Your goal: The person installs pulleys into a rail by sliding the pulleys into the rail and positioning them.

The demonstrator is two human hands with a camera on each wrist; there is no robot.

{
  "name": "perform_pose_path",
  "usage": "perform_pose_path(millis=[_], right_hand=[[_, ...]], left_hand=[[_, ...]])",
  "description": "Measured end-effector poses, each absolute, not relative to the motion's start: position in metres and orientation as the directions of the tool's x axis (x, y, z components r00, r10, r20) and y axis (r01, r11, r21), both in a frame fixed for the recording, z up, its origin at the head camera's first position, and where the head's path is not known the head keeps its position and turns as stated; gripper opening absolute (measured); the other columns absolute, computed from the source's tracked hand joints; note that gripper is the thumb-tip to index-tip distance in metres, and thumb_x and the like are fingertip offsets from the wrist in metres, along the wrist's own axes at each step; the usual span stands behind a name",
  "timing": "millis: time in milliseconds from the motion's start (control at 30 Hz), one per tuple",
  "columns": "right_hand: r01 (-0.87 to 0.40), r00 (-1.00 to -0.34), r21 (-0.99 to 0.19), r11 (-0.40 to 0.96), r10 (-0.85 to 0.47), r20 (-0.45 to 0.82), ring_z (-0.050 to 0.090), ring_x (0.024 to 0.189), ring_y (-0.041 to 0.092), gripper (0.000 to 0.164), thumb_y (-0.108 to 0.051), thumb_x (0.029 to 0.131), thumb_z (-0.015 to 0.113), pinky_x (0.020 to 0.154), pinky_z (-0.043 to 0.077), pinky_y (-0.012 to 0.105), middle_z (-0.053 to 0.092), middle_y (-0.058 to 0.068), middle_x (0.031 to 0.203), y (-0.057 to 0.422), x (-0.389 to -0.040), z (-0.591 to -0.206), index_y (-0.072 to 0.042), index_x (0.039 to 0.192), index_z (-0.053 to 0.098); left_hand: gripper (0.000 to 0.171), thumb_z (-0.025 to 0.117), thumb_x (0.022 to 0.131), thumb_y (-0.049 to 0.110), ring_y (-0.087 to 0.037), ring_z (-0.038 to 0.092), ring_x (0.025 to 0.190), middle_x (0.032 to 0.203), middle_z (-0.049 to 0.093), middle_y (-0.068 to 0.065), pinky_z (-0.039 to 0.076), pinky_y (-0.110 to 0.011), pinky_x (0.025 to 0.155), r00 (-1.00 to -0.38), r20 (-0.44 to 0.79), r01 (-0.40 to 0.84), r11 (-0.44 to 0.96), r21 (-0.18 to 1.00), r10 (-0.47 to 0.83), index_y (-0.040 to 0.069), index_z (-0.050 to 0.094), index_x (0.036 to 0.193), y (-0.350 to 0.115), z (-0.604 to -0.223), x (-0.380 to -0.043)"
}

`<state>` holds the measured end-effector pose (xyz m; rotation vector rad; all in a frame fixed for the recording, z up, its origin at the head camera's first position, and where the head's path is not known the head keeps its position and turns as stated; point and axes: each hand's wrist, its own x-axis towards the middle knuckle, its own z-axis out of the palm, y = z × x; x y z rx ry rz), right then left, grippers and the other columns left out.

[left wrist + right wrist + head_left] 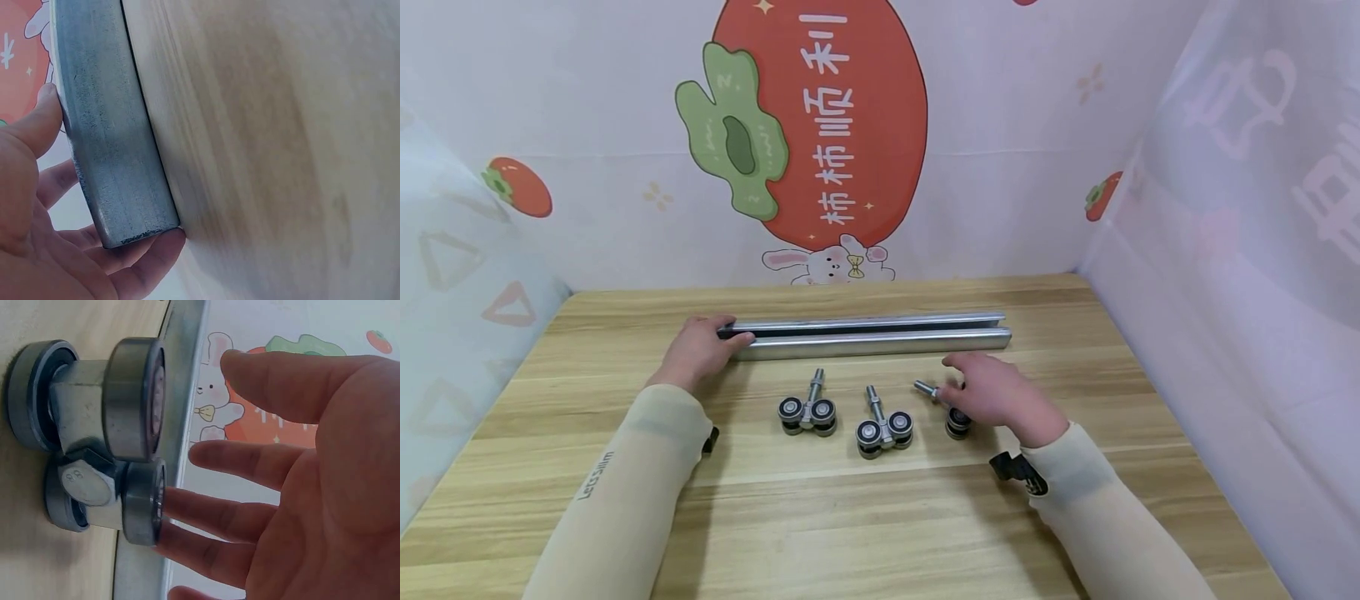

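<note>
A long silver metal channel rail [880, 344] lies across the far part of the table, its slot facing up. My left hand [697, 348] grips its left end, with the thumb [42, 122] along the upper edge and the fingers round the far side and the end. My right hand [996, 392] is over the rightmost roller trolley [957, 423] and partly hides it. In the right wrist view its fingers [219, 512] are spread, their tips close beside the trolley's wheels [142, 500].
Two more four-wheeled roller trolleys with threaded bolts, a left one [807, 415] and a middle one [883, 431], sit in front of the rail on the wooden table [790, 533]. A printed cloth [1000, 150] hangs behind and at both sides.
</note>
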<state>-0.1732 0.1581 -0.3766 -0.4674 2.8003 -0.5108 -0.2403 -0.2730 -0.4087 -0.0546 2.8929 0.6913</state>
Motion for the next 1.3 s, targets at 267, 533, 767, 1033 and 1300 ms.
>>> perform_pose_path(millis=[267, 533, 767, 1033, 1300], right_hand=[[-0.257, -0.901, -0.372, 0.892, -0.361, -0.243, 0.063, 0.102, 0.027, 0.044, -0.026, 0.095, 0.068, 0.089, 0.051, 0.048, 0.068, 0.013, 0.112, 0.155, -0.179, -0.383, 0.0, 0.13, 0.062], [-0.301, -0.884, -0.332, 0.894, -0.393, -0.255, 0.059, 0.077, 0.014, 0.025, -0.023, 0.093, 0.071, 0.072, 0.052, 0.038, 0.068, 0.0, 0.093, 0.151, -0.19, -0.389, -0.006, 0.112, 0.072], [-0.341, -0.87, -0.306, 0.889, -0.422, -0.256, 0.055, 0.069, 0.014, 0.008, -0.022, 0.091, 0.073, 0.063, 0.047, 0.035, 0.063, -0.004, 0.079, 0.147, -0.195, -0.395, -0.014, 0.09, 0.073], [-0.363, -0.861, -0.313, 0.878, -0.444, -0.248, 0.054, 0.067, 0.015, 0.007, -0.02, 0.091, 0.073, 0.065, 0.045, 0.039, 0.061, -0.006, 0.076, 0.147, -0.199, -0.399, -0.017, 0.085, 0.072], [-0.313, -0.881, -0.328, 0.891, -0.402, -0.251, 0.056, 0.071, 0.015, 0.01, -0.017, 0.093, 0.071, 0.063, 0.047, 0.033, 0.064, -0.003, 0.083, 0.153, -0.202, -0.398, -0.01, 0.099, 0.073]], left_hand=[[0.081, 0.054, 0.097, 0.06, -0.05, 0.038, 0.126, 0.14, 0.034, -0.038, 0.028, -0.062, 0.108, -0.986, -0.165, -0.089, 0.892, 0.443, -0.016, 0.001, 0.04, 0.15, -0.272, -0.409, -0.24], [0.081, 0.055, 0.096, 0.061, -0.05, 0.035, 0.128, 0.141, 0.034, -0.038, 0.026, -0.063, 0.108, -0.988, -0.154, -0.097, 0.885, 0.456, -0.029, 0.002, 0.041, 0.15, -0.271, -0.411, -0.24], [0.081, 0.057, 0.095, 0.06, -0.05, 0.034, 0.132, 0.144, 0.034, -0.037, 0.026, -0.062, 0.109, -0.989, -0.144, -0.094, 0.877, 0.472, -0.029, 0.001, 0.043, 0.149, -0.273, -0.411, -0.241], [0.079, 0.058, 0.095, 0.059, -0.049, 0.036, 0.131, 0.145, 0.034, -0.036, 0.026, -0.062, 0.109, -0.988, -0.15, -0.11, 0.869, 0.483, -0.041, 0.003, 0.043, 0.149, -0.273, -0.411, -0.241], [0.079, 0.059, 0.094, 0.06, -0.049, 0.036, 0.131, 0.144, 0.035, -0.036, 0.027, -0.062, 0.109, -0.988, -0.146, -0.114, 0.867, 0.485, -0.048, 0.004, 0.045, 0.148, -0.273, -0.413, -0.241]])
